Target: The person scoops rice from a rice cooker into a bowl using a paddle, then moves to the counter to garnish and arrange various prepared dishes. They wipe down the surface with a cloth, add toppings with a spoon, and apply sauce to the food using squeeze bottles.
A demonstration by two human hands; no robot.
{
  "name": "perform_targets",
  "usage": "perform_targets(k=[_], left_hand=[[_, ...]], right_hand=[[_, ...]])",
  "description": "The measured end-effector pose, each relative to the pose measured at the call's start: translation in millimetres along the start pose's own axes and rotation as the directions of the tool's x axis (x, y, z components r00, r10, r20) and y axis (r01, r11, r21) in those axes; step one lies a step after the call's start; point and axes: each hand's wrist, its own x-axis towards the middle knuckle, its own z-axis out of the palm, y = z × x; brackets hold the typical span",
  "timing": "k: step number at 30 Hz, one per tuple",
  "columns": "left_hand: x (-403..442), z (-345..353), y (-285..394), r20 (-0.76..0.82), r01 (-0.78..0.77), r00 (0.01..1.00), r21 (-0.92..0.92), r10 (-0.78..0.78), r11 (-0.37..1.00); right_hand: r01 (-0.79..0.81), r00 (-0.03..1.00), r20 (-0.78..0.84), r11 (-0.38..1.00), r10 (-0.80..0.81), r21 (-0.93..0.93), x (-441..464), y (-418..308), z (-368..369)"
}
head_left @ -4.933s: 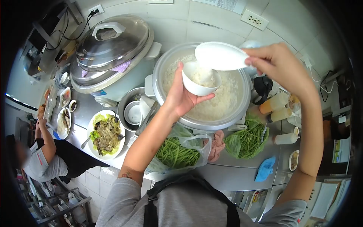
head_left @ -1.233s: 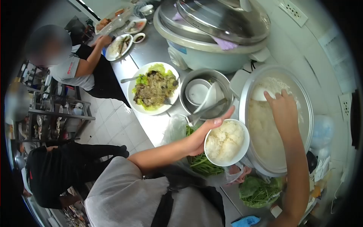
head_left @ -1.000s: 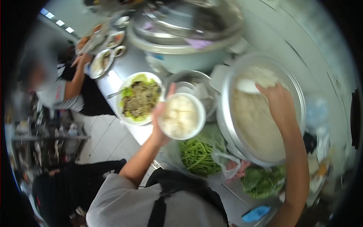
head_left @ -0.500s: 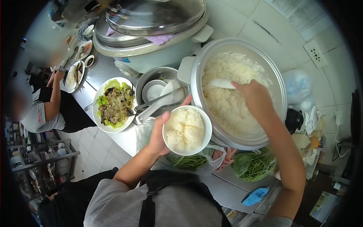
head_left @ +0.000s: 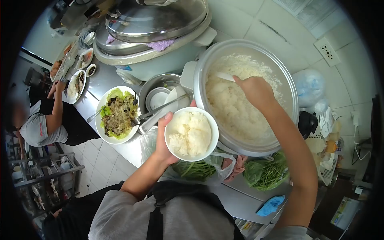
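My left hand [head_left: 163, 148] is wrapped round a white bowl [head_left: 215, 142] from its left side, with the thumb near the rim. White cooked rice [head_left: 190, 134] is heaped in the bowl. My right hand [head_left: 255, 91] grips a white rice paddle [head_left: 225, 76] over the large rice cooker [head_left: 295, 102]. The paddle's far end meets the rice [head_left: 232, 110] inside the cooker, and its tip is partly hidden there. The bowl is held just left of the cooker's near rim.
A plate [head_left: 105, 134] of lettuce and cooked food sits left of a metal pot [head_left: 145, 90] with utensils across it. Another lidded cooker [head_left: 160, 62] stands behind. Bagged greens [head_left: 267, 172] lie in front of the rice cooker. A co-worker [head_left: 52, 120] stands at far left.
My right hand has moved slightly away from me with the paddle, whose visible part now looks narrower. My left hand still holds the bowl of rice. The whole view has shifted a little.
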Motion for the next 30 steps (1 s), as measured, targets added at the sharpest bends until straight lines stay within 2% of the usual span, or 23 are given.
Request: perform_targets(k=[1,3,6,7,10,13,16,19,22,25,28,30], left_hand=[[0,1,1,-0.012,-0.003,1.0,0.0,0.003,1.0],[-2,4,2,-0.042,-0.006,0.999,-0.001,0.006,1.0],[-1,-5,5,0.071,0.033,0.997,0.028,-0.035,0.999],[0,-4,5,0.043,0.023,0.999,0.029,-0.024,0.999],[-1,1,5,-0.012,-0.002,1.0,0.055,0.003,0.998],[-1,-2,6,-0.005,0.0,1.0,0.075,0.0,0.997],[2,-11,8,0.116,0.016,0.993,0.054,-0.022,0.998],[2,-9,12,0.081,0.02,0.996,0.085,-0.027,0.996],[5,-1,15,-0.031,0.022,0.999,0.083,-0.02,0.996],[5,0,18,-0.033,0.024,0.999,0.092,-0.021,0.995],[8,-9,18,0.068,0.044,0.997,0.058,-0.048,0.997],[9,-9,19,0.04,0.034,0.999,0.07,-0.036,0.997]], right_hand=[[0.004,1.0,0.03,1.0,-0.004,0.003,-5,-4,-2],[0.1,0.993,-0.063,0.995,-0.101,-0.029,-19,-9,6],[0.192,0.973,-0.121,0.98,-0.196,-0.045,-38,-12,9],[0.212,0.968,-0.131,0.976,-0.217,-0.045,-40,-10,8],[0.072,0.993,-0.099,0.997,-0.071,0.01,-37,5,13],[-0.158,0.972,-0.161,0.984,0.17,0.085,-23,24,21],[-0.244,0.969,-0.028,0.967,0.247,0.075,-21,15,31],[-0.266,0.964,0.062,0.948,0.259,0.177,-25,0,22],[-0.231,0.972,0.087,0.961,0.219,0.152,-29,-20,15],[-0.222,0.974,0.107,0.947,0.202,0.231,-25,-21,11],[-0.171,0.985,0.077,0.95,0.156,0.261,-28,-23,14],[-0.152,0.988,0.053,0.948,0.142,0.28,-30,-29,14]])
